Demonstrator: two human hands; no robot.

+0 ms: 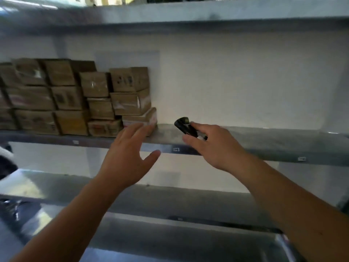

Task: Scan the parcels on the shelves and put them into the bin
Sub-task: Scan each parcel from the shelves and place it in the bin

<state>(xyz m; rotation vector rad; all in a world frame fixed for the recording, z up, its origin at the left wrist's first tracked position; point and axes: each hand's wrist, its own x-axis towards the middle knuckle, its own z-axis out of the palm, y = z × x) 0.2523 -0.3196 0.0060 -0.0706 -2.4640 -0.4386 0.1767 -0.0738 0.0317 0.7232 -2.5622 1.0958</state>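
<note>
Head view: your left hand (125, 157) reaches with fingers (132, 129) spread wide toward the flat parcel (140, 118) at the right foot of the stacked parcels (66, 97) on the shelf (245, 135), while your right hand (213, 146) grips the black scanner (186, 127). Slide that bottom parcel out gently, steadying the boxes above, then turn its label toward the scanner. No bin is clearly visible.

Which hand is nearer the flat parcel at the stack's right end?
Left. The left hand reaches open, fingertips at the flat parcel; the right hand holds the scanner off to its right.
</note>
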